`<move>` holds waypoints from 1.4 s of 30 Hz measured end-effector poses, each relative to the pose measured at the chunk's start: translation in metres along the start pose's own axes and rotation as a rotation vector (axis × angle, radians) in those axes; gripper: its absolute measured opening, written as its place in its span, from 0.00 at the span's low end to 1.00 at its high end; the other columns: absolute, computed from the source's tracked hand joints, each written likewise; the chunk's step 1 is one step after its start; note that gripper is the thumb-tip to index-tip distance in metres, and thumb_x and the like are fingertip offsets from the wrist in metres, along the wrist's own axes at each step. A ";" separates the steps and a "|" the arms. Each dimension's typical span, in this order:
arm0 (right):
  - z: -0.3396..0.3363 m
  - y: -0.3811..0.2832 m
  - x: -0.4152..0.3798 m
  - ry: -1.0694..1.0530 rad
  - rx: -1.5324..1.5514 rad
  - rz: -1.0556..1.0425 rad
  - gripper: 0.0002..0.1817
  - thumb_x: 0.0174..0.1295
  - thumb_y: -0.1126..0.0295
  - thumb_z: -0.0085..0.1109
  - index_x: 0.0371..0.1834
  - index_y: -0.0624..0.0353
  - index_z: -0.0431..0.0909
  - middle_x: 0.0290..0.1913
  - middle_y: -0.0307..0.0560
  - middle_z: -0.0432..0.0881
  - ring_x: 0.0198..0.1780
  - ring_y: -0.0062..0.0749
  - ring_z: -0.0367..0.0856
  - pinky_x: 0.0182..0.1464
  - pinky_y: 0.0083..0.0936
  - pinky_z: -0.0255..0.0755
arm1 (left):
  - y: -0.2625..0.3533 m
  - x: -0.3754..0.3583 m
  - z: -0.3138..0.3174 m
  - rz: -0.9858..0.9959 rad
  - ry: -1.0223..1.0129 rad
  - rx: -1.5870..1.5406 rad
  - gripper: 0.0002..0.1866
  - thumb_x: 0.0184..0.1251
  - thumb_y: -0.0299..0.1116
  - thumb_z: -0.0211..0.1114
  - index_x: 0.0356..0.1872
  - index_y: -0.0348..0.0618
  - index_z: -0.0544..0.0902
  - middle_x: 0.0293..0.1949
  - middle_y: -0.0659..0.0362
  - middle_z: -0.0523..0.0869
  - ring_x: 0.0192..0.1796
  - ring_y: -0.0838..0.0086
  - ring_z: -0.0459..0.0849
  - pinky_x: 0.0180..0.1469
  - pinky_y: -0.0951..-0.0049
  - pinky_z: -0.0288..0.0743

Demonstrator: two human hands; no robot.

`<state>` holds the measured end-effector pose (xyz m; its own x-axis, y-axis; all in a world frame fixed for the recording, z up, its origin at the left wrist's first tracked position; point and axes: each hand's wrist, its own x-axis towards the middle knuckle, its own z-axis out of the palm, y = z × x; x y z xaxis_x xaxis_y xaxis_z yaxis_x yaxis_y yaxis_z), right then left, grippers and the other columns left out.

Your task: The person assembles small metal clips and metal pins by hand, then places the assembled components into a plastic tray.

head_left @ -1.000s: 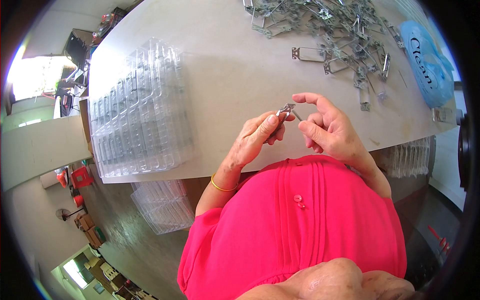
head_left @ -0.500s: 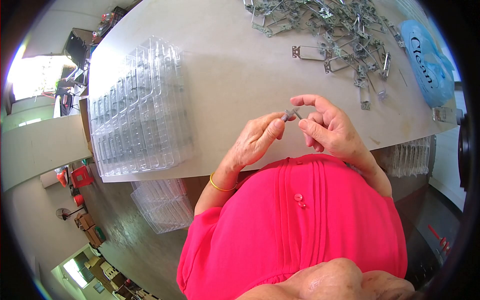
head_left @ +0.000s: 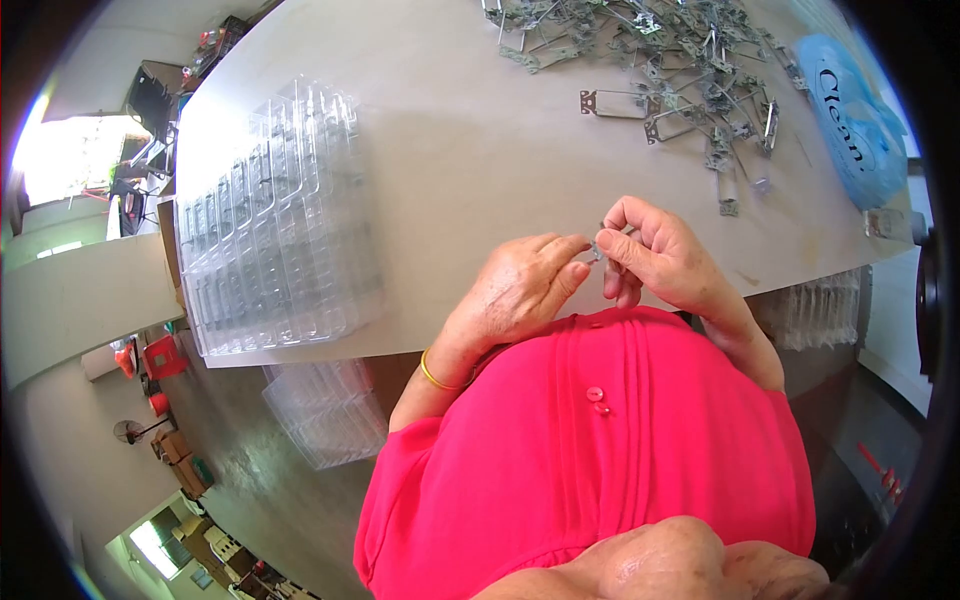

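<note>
A small grey metal piece sits between my two hands, just above the table's front edge. My right hand is closed, pinching it between thumb and fingers, which partly hide it. On the other side, my left hand has its index finger and thumb parted, their tips right at the piece's edge. Beyond my hands lies a heap of metal brackets with thin wire arms. One bracket sticks out at the heap's left side.
Stacked clear plastic trays stand on the left of the table. A blue plastic bag marked "Clean" lies at the right edge, with a small clear container below it. More clear trays are below the table.
My left thumb and index finger have parted from their pinch. My right thumb and fingers have closed around the small metal piece, which has turned and shifted slightly right and down.
</note>
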<state>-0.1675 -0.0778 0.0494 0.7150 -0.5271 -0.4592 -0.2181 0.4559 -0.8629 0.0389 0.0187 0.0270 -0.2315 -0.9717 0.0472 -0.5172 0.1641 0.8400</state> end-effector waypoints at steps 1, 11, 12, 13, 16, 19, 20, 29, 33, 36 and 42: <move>0.001 -0.002 -0.001 -0.003 0.001 -0.001 0.10 0.78 0.65 0.56 0.45 0.62 0.74 0.26 0.42 0.83 0.24 0.22 0.83 0.26 0.22 0.77 | 0.001 0.001 0.002 0.031 -0.009 0.037 0.16 0.79 0.37 0.58 0.53 0.33 0.82 0.35 0.46 0.84 0.37 0.50 0.82 0.41 0.55 0.76; -0.006 -0.007 0.000 0.222 -0.439 -0.288 0.07 0.77 0.69 0.56 0.40 0.60 0.73 0.24 0.35 0.79 0.26 0.15 0.75 0.28 0.17 0.67 | -0.005 -0.003 0.012 0.096 -0.056 -0.098 0.20 0.81 0.42 0.55 0.51 0.34 0.85 0.30 0.52 0.83 0.32 0.58 0.81 0.39 0.59 0.75; -0.007 -0.007 0.001 0.310 -0.305 -0.306 0.06 0.77 0.71 0.56 0.40 0.60 0.73 0.25 0.35 0.79 0.27 0.15 0.76 0.28 0.17 0.68 | 0.000 -0.005 0.005 -0.101 -0.079 -0.323 0.23 0.82 0.46 0.53 0.52 0.34 0.85 0.28 0.56 0.81 0.31 0.65 0.78 0.37 0.64 0.72; -0.008 -0.006 0.001 0.310 -0.306 -0.307 0.06 0.77 0.71 0.56 0.40 0.60 0.73 0.25 0.35 0.79 0.27 0.15 0.76 0.28 0.17 0.68 | 0.002 -0.006 0.001 -0.300 -0.100 -0.545 0.27 0.83 0.50 0.51 0.53 0.34 0.85 0.27 0.60 0.79 0.29 0.72 0.75 0.35 0.68 0.70; -0.009 -0.003 -0.002 0.283 -0.085 -0.435 0.02 0.78 0.72 0.54 0.46 0.57 0.73 0.33 0.42 0.87 0.29 0.16 0.82 0.30 0.15 0.75 | -0.001 -0.003 -0.006 -0.422 -0.035 -0.844 0.33 0.83 0.57 0.48 0.55 0.32 0.85 0.26 0.65 0.75 0.29 0.80 0.68 0.33 0.75 0.62; -0.002 0.000 -0.006 0.213 -0.033 -0.480 0.02 0.77 0.75 0.55 0.47 0.59 0.73 0.39 0.46 0.89 0.35 0.19 0.86 0.35 0.16 0.79 | -0.005 -0.002 -0.005 -0.416 -0.021 -0.918 0.35 0.82 0.59 0.48 0.56 0.32 0.84 0.27 0.63 0.75 0.30 0.80 0.67 0.33 0.76 0.61; -0.001 0.002 -0.006 0.213 -0.033 -0.479 0.02 0.77 0.75 0.55 0.47 0.59 0.73 0.39 0.46 0.89 0.35 0.19 0.86 0.35 0.16 0.79 | -0.007 -0.002 -0.005 -0.412 -0.029 -0.943 0.35 0.82 0.60 0.48 0.57 0.34 0.84 0.28 0.64 0.76 0.31 0.80 0.68 0.35 0.76 0.63; 0.014 0.015 0.004 0.362 -0.297 -0.668 0.02 0.75 0.77 0.57 0.45 0.62 0.74 0.36 0.42 0.87 0.36 0.21 0.88 0.38 0.20 0.83 | -0.004 -0.004 -0.002 -0.406 0.046 -0.890 0.32 0.84 0.57 0.47 0.59 0.34 0.83 0.30 0.64 0.76 0.32 0.81 0.68 0.35 0.76 0.64; 0.012 0.013 0.000 0.364 -0.461 -0.601 0.04 0.76 0.75 0.58 0.44 0.63 0.75 0.31 0.41 0.84 0.30 0.20 0.84 0.32 0.19 0.78 | 0.002 -0.003 0.001 -0.339 0.139 -0.776 0.33 0.84 0.56 0.47 0.60 0.31 0.82 0.29 0.61 0.78 0.31 0.79 0.71 0.34 0.76 0.65; 0.015 0.005 -0.003 0.263 -0.311 -0.374 0.06 0.78 0.71 0.56 0.47 0.62 0.73 0.30 0.43 0.84 0.26 0.21 0.82 0.29 0.19 0.76 | 0.000 -0.003 0.005 -0.235 0.196 -0.438 0.31 0.85 0.55 0.47 0.61 0.34 0.82 0.30 0.62 0.78 0.33 0.78 0.72 0.37 0.76 0.68; 0.007 0.001 0.000 0.071 0.077 -0.141 0.12 0.79 0.65 0.55 0.55 0.60 0.71 0.29 0.46 0.84 0.25 0.24 0.83 0.29 0.21 0.78 | 0.003 -0.005 0.000 -0.246 0.121 -0.452 0.29 0.84 0.55 0.49 0.61 0.38 0.83 0.31 0.61 0.79 0.35 0.76 0.74 0.39 0.72 0.70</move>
<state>-0.1632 -0.0723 0.0502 0.6858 -0.6374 -0.3512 -0.0660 0.4262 -0.9022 0.0380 0.0239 0.0291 -0.0376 -0.9893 -0.1413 -0.1310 -0.1353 0.9821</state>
